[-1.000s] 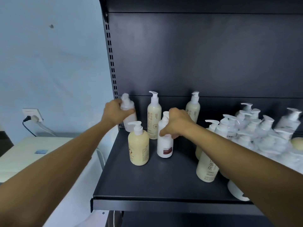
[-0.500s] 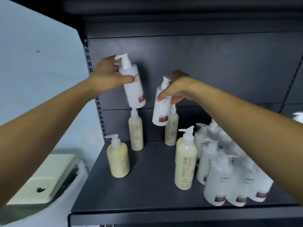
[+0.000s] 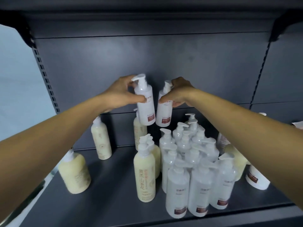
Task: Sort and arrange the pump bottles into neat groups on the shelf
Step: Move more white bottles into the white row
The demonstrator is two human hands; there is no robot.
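Evidently mid-carry: two white bottles held aloft, side by side and nearly touching at their bases, above the back of the dark shelf (image 3: 101,208) and well clear of its floor. Left hand (image 3: 119,94) wrapped around the shoulder of the left white bottle (image 3: 145,104), thumb pressed across the front just under the pump collar, remaining fingers curled behind the neck and out of sight; closed firmly, nothing else touched. Right hand (image 3: 177,94) likewise clamped on the right white bottle (image 3: 164,112), thumb on the front face, fingers hooked over the pump head so that most of the nozzle is hidden. Both bottles tilted slightly, bottoms leaning toward each other, probably to keep the pair together for setting down as one. Held this high, most likely to pass over the pump tops below without knocking them. Directly beneath and to the right, the cluster of white bottles (image 3: 193,161), tightly packed, the likely destination given matching brown labels. Off to the left, the cream bottles (image 3: 144,172), loosely spaced and not yet gathered, one tall one just beside the white cluster. Sorting judged partway done.
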